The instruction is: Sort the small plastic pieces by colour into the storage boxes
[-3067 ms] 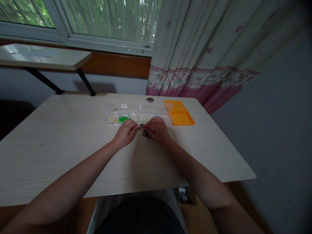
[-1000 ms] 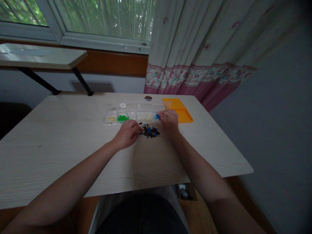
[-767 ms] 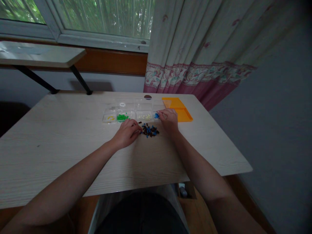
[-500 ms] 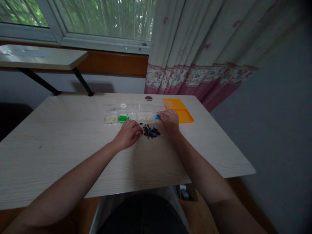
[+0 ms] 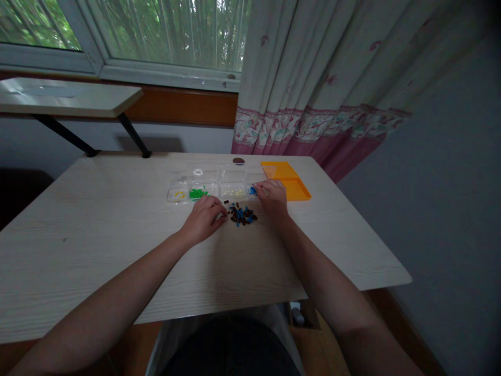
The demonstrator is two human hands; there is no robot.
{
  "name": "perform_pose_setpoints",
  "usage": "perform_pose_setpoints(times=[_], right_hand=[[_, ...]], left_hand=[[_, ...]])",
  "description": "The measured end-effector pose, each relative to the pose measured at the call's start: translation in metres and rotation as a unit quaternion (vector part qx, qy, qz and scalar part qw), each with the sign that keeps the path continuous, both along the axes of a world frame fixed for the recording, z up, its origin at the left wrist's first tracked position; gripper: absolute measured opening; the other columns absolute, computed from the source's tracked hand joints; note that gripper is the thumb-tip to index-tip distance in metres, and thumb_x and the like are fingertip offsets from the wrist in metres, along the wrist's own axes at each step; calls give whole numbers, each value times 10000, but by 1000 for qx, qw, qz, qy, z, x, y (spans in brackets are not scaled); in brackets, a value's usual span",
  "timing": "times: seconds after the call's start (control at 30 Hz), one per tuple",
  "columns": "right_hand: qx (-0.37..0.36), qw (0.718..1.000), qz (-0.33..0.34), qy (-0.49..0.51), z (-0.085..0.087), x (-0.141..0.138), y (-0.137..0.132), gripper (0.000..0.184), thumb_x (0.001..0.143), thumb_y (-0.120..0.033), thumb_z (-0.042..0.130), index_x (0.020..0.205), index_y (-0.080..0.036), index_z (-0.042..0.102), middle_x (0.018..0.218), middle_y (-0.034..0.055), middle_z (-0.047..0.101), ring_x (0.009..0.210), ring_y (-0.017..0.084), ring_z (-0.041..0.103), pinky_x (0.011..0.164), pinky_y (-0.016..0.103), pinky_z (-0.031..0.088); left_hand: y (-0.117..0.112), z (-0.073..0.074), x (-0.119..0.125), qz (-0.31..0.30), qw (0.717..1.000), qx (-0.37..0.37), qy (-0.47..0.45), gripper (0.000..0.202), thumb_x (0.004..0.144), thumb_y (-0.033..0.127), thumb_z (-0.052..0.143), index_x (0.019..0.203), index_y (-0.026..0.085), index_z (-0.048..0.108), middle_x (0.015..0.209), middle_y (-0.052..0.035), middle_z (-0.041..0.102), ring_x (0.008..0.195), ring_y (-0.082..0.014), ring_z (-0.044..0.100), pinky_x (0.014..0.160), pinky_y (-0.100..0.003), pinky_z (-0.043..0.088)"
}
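Observation:
A loose pile of small brown and blue pieces [image 5: 242, 214] lies on the table. At its left edge is my left hand [image 5: 205, 215], fingers curled and tips close together; whatever is between them is too small to make out. My right hand [image 5: 273, 197] reaches over the right end of a clear compartment box [image 5: 179, 200], its fingers pinched above small blue pieces [image 5: 252, 190]. Any piece in that pinch is hidden. Other compartments hold green pieces [image 5: 198, 194], pale yellow pieces [image 5: 236, 192] and a few yellow pieces [image 5: 179, 195].
An orange open case [image 5: 298, 189] lies right of the clear box, partly behind my right hand. One brown piece [image 5: 226, 201] sits apart from the pile. A raised shelf [image 5: 70, 96] on dark legs stands at the back left. Curtains [image 5: 289, 125] hang behind the table.
The view has tilted up slightly. My left hand has drawn back a little to the left from the pile; my right hand stays over the blue pieces.

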State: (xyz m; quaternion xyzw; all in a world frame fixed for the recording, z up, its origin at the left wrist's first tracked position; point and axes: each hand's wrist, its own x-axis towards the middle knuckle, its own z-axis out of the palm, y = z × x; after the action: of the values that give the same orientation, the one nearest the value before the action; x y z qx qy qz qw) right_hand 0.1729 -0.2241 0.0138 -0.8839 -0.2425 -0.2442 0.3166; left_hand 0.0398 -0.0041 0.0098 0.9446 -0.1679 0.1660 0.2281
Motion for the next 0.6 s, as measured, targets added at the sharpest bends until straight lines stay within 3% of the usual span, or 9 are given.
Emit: perform_pose_setpoints(times=[0.4, 0.6], right_hand=[[-9, 999, 24, -32, 3, -8, 3, 275, 948, -372, 528, 857, -215, 735, 897, 45, 711, 918, 216, 577, 865, 356, 378], [-59, 983, 168, -38, 10, -29, 15, 224, 945, -375, 551, 934, -252, 739, 889, 29, 707, 911, 203, 577, 877, 367, 358]], left_hand=[[0, 0, 2, 4, 999, -34, -21, 130, 920, 246, 520, 918, 169, 625, 957, -86, 610, 953, -243, 526, 861, -403, 424], [1, 3, 2, 44, 991, -124, -9, 176, 956, 311, 474, 919, 190, 596, 836, -48, 620, 815, -194, 556, 759, -333, 441]])
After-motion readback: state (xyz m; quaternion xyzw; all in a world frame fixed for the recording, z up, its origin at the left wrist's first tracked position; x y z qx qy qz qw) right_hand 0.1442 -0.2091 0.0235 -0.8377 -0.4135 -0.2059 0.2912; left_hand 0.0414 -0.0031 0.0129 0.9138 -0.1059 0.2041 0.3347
